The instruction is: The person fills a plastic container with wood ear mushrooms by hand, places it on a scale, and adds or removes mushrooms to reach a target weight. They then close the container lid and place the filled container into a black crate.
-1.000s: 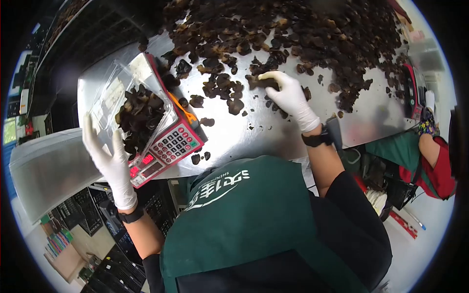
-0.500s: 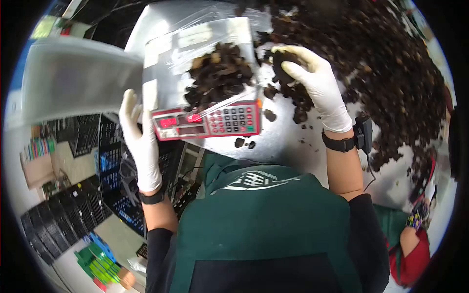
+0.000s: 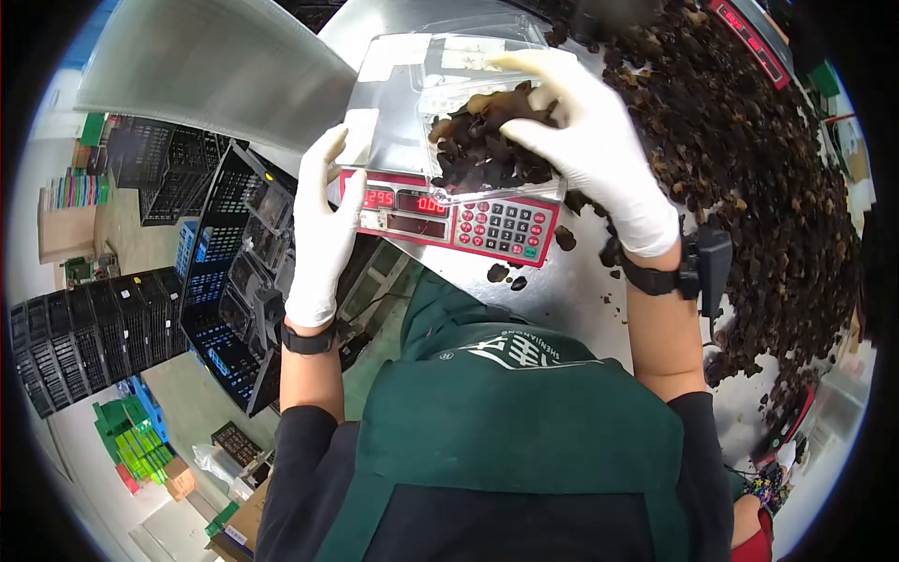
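Observation:
A scale (image 3: 452, 226) with a red keypad panel and lit digits stands on the metal table before me. On its plate sits a clear plastic box (image 3: 496, 195) with dark wood ear mushrooms (image 3: 492, 150) heaped in it. My right hand (image 3: 585, 126), in a white glove, reaches over the box's right side. Its thumb and fingers are spread around the edge of the heap, fingertips right at the mushrooms. At the scale's left front corner is my left hand (image 3: 325, 201), gloved too, holding nothing, with thumb and fingers apart.
Loose mushrooms (image 3: 749, 187) cover the table's right side. A second scale (image 3: 752, 42) is at the far right. A large translucent bin (image 3: 220, 70) stands at left, above black crates (image 3: 229, 281). Another person's red sleeve (image 3: 757, 541) shows at lower right.
My right hand has moved left from beside the scale to over the mushroom heap in the box. The whole view has shifted, and the second scale now shows.

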The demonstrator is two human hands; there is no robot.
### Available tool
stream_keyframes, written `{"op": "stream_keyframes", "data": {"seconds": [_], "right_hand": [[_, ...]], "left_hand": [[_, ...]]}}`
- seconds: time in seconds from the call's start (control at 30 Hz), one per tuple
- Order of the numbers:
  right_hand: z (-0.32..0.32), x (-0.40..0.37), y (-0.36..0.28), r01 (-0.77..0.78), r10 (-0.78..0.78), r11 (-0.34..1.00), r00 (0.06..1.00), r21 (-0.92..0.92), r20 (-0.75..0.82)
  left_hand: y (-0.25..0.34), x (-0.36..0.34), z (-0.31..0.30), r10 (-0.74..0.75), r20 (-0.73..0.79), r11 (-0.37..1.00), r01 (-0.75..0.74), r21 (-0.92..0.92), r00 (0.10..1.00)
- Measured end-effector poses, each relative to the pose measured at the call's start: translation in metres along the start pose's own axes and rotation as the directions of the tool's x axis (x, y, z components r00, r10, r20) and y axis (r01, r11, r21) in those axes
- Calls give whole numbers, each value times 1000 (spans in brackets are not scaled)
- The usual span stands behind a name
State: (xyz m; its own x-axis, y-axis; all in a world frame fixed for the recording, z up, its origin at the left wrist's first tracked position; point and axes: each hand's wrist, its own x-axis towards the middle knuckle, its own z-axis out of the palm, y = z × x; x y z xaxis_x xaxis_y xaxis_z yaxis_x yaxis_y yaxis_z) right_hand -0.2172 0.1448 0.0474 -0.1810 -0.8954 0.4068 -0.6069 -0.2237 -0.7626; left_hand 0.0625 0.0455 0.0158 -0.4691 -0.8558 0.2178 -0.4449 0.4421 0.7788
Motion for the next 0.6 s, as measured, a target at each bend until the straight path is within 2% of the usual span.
{"op": "stream_keyframes", "data": {"seconds": [0.03, 0.07, 0.13, 0.2, 0.23, 0.27, 0.33, 0.37, 0.47, 0.5, 0.6], "right_hand": [[-7, -1, 3, -63, 61, 996, 998, -62, -32], [-9, -1, 0, -70, 66, 996, 994, -48, -91], [-2, 1, 13, -56, 63, 997, 990, 60, -123], [4, 3, 14, -137, 136, 981, 991, 134, 22], [8, 4, 18, -83, 63, 987, 987, 138, 147], [23, -2, 43, -9, -2, 998, 986, 68, 168], [25, -2, 41, -28, 4, 993, 980, 118, 200], [23, -2, 41, 19, -39, 993, 984, 118, 175], [-7, 2, 17, -205, 106, 931, 944, 302, 313], [-6, 0, 19, -122, 103, 988, 977, 93, 185], [-10, 1, 21, -392, 391, 920, 918, 6, 64]], "left_hand": [[0, 3, 0, -5, 6, 1000, 5, -11, 1000], [2, 7, 0, -2, 4, 1000, 2, 0, 1000], [12, 16, 1, 7, 5, 1000, -8, 25, 1000], [18, 24, 3, 39, 20, 999, -39, 21, 999], [19, 29, 4, 65, 28, 998, -65, 13, 998], [20, 33, 6, 92, 36, 996, -92, 4, 995], [25, 36, 7, 82, 70, 997, -81, -17, 994], [27, 38, 8, 77, 83, 997, -75, -28, 994], [29, 42, 10, 135, 95, 991, -134, -9, 986], [28, 44, 11, 132, 101, 991, -132, -14, 986], [26, 48, 13, 101, 119, 995, -98, -35, 988]]}}
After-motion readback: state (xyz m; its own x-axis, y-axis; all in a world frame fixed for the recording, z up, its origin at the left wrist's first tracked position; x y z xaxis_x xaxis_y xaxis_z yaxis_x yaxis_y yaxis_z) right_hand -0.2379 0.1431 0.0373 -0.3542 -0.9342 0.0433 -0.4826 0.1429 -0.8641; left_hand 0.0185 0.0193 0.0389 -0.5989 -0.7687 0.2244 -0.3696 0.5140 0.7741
